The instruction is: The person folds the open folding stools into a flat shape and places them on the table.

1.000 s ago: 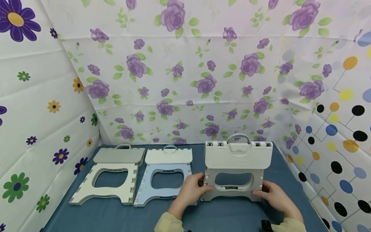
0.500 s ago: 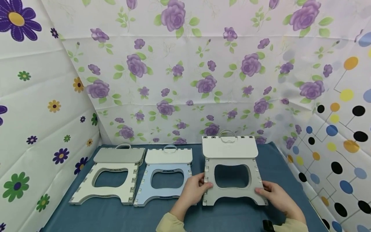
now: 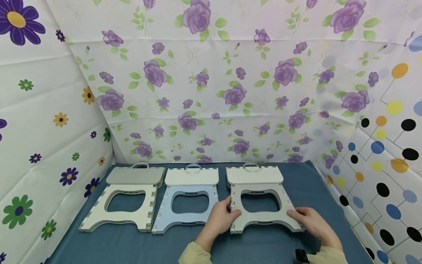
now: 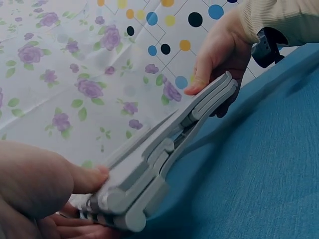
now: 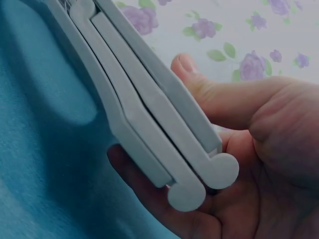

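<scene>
A folded step stool with grey legs and a white top (image 3: 255,175) lies nearly flat at the right of the row. My left hand (image 3: 220,216) grips its left leg edge, thumb on top and fingers beneath. On the opposite edge my right hand (image 3: 311,222) pinches the other leg the same way. The right wrist view shows the folded stool layers (image 5: 144,107) between thumb and curled fingers, close over the cloth. Left of my left hand lies a blue folding stool (image 3: 189,212) with a white top. Beyond it is a cream folding stool (image 3: 126,187) with a grey top.
Blue cloth (image 3: 145,249) covers the table. A white flowered sheet (image 3: 211,91) hangs behind it. Side sheets with daisies (image 3: 39,128) and coloured dots (image 3: 392,157) stand at left and right.
The grey stool has tipped from steeply raised to nearly flat, its top swinging back and down and shifting left. Both hands keep their hold. The other two stools have stayed put.
</scene>
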`<state>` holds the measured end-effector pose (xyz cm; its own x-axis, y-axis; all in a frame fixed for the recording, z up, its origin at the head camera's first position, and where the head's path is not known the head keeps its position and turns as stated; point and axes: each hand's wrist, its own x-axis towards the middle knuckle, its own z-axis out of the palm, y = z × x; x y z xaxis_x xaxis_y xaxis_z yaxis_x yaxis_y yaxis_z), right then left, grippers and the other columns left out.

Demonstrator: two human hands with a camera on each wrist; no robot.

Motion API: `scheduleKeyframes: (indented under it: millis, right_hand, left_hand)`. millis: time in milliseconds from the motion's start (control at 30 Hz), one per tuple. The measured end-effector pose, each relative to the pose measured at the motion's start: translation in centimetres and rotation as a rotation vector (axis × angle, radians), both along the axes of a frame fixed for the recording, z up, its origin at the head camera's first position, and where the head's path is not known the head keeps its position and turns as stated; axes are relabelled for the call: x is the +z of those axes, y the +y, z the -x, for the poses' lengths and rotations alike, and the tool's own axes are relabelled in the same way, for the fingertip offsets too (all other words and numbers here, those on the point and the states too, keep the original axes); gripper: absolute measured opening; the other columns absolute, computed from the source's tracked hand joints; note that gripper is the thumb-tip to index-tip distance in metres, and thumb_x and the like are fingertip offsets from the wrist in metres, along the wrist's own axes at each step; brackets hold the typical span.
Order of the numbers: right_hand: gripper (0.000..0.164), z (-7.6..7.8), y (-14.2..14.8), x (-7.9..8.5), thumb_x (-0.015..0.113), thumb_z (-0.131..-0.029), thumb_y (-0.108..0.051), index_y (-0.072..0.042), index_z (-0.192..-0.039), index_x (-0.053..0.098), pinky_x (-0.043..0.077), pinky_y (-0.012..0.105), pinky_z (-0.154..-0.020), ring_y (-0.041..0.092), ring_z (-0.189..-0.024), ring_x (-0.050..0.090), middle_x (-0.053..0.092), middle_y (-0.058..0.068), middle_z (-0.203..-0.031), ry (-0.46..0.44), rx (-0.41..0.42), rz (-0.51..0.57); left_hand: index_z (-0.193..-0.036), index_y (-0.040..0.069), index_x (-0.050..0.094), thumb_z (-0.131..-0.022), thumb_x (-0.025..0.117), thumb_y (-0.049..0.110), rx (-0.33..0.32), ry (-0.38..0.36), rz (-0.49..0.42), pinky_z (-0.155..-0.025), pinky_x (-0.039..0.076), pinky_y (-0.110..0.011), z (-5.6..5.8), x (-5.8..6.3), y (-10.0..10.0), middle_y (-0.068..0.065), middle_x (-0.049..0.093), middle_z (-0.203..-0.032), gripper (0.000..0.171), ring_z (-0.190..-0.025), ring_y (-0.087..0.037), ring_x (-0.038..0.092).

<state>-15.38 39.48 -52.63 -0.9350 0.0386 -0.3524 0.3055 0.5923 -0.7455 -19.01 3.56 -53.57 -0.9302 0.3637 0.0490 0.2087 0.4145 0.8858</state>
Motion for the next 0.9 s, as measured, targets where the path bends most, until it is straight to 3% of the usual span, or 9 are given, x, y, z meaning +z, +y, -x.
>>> scheduleKeyframes:
  millis: [200,467,600,733,900]
  right_hand:
    - [0.089,0.5,-0.4,-0.5,0.061,-0.103,-0.065,0.016,-0.14,0.059,0.054,0.058,-0.096,0.04,-0.118,0.065,0.069,0.026,-0.127,0.004,-0.01,-0.051]
    - [0.087,0.7,-0.4,-0.6,0.062,-0.103,-0.065,0.016,-0.136,0.062,0.055,0.058,-0.093,0.043,-0.116,0.066,0.07,0.028,-0.124,0.035,-0.022,-0.123]
    - [0.085,0.4,-0.3,0.0,0.063,-0.103,-0.064,0.012,-0.14,0.061,0.055,0.059,-0.092,0.05,-0.12,0.062,0.064,0.034,-0.133,0.054,-0.038,-0.161]
    - [0.078,0.2,0.7,0.9,0.06,-0.106,-0.061,0.007,-0.143,0.062,0.055,0.06,-0.091,0.052,-0.122,0.061,0.062,0.034,-0.137,0.1,-0.023,-0.228]
    - [0.089,0.5,2.8,1.8,0.053,-0.105,-0.069,0.006,-0.153,0.051,0.05,0.068,-0.096,0.057,-0.13,0.053,0.053,0.038,-0.147,0.239,0.02,-0.367]
  left_hand:
    - [-0.155,-0.011,0.047,-0.094,0.084,0.023,-0.04,0.006,0.063,-0.08,0.059,-0.038,-0.4,0.4,-0.3,-0.012,0.077,-0.112,0.079,-0.095,-0.018,0.073]
    - [-0.146,-0.007,0.059,-0.093,0.085,0.018,-0.076,0.039,0.059,-0.075,0.058,-0.033,-0.6,1.1,-0.2,-0.01,0.076,-0.103,0.064,-0.089,-0.015,0.071]
    - [-0.151,-0.008,0.054,-0.099,0.08,0.026,-0.06,0.056,0.116,-0.084,0.06,-0.042,-0.7,1.6,-1.1,-0.02,0.069,-0.123,0.068,-0.104,-0.028,0.071]
    - [-0.157,-0.002,0.05,-0.104,0.074,0.031,-0.041,0.156,0.137,-0.094,0.058,-0.051,-0.3,2.6,-3.5,-0.024,0.06,-0.145,0.067,-0.116,-0.037,0.068]
    - [-0.162,0.009,0.047,-0.105,0.072,0.033,-0.004,0.377,0.245,-0.11,0.048,-0.057,1.0,4.0,-9.7,-0.018,0.051,-0.158,0.066,-0.138,-0.039,0.056]
